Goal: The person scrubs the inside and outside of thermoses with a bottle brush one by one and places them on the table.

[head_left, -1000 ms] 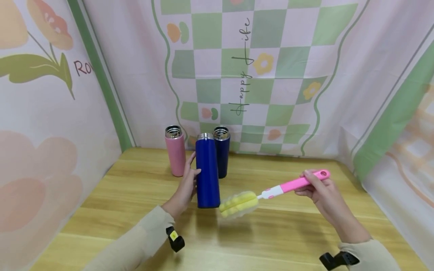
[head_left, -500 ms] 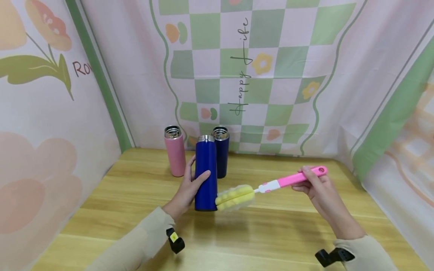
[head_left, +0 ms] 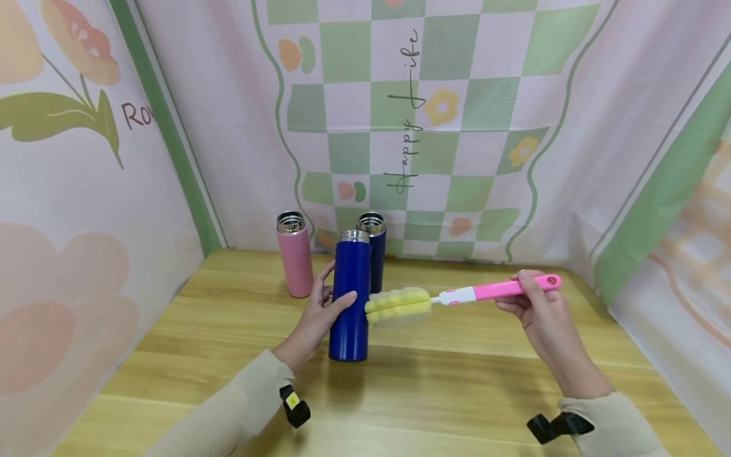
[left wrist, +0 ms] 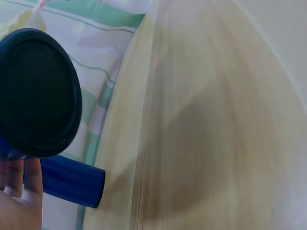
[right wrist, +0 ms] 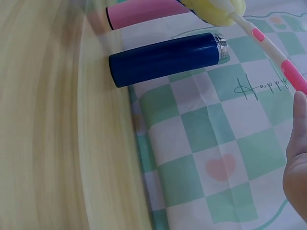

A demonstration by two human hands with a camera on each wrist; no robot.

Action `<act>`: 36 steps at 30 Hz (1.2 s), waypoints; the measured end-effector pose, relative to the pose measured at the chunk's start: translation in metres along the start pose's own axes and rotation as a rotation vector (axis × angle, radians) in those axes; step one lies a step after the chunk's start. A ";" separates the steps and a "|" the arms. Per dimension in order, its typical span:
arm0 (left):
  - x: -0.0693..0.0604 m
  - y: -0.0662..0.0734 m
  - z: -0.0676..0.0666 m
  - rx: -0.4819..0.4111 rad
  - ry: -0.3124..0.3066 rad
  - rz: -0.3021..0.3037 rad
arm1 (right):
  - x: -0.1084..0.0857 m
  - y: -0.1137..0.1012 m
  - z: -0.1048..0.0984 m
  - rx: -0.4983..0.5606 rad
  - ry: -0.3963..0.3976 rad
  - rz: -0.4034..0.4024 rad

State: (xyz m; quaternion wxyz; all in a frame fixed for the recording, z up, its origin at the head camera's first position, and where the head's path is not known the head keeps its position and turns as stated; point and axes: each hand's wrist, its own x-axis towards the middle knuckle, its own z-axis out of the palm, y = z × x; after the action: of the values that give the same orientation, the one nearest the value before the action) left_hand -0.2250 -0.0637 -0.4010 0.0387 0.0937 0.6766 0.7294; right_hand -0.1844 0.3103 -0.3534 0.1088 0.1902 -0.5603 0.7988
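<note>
My left hand (head_left: 308, 330) grips a royal-blue bottle (head_left: 353, 270) round its side, thumb across the front. The bottle is lifted off the table and slightly tilted, its steel neck uppermost; its dark base (left wrist: 41, 93) fills the corner of the left wrist view. My right hand (head_left: 551, 327) pinches the pink handle (head_left: 495, 290) of a bottle brush near its end. The brush's yellow sponge head (head_left: 400, 306) points left, its tip at the blue bottle's right side in the head view. Whether they touch, I cannot tell.
Behind the held bottle, a navy bottle (head_left: 378, 257) stands uncapped on the wooden table (head_left: 485, 393). A pink bottle (head_left: 296, 263), also uncapped, stands to its left. A printed curtain (head_left: 394, 127) hangs along the table's back edge.
The brush has risen and levelled out with my right hand. My left hand has brought the blue bottle slightly lower, and its thumb now lies across the front.
</note>
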 end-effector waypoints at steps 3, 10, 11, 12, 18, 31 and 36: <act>0.000 -0.001 0.000 0.003 -0.008 0.010 | 0.002 -0.001 -0.002 0.035 0.008 -0.017; -0.002 -0.002 -0.002 0.006 -0.055 0.001 | 0.007 -0.002 -0.004 0.134 0.019 -0.067; -0.002 -0.002 -0.003 0.004 -0.061 -0.007 | 0.008 -0.002 -0.004 0.147 0.024 -0.077; -0.002 -0.002 -0.003 0.003 -0.065 -0.012 | 0.009 -0.002 -0.004 0.155 0.027 -0.089; -0.005 0.000 -0.002 0.047 -0.098 -0.049 | 0.013 -0.003 -0.004 0.203 0.101 -0.126; -0.003 0.001 -0.002 0.044 -0.146 -0.074 | 0.011 0.000 -0.003 0.255 0.179 -0.078; -0.002 0.001 0.000 0.045 -0.118 -0.082 | 0.010 0.002 0.000 0.233 0.174 -0.063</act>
State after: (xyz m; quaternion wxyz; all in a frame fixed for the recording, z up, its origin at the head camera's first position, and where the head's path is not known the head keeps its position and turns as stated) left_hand -0.2231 -0.0642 -0.4005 0.1061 0.1095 0.6925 0.7051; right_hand -0.1945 0.3092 -0.3506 0.1592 0.1488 -0.4460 0.8681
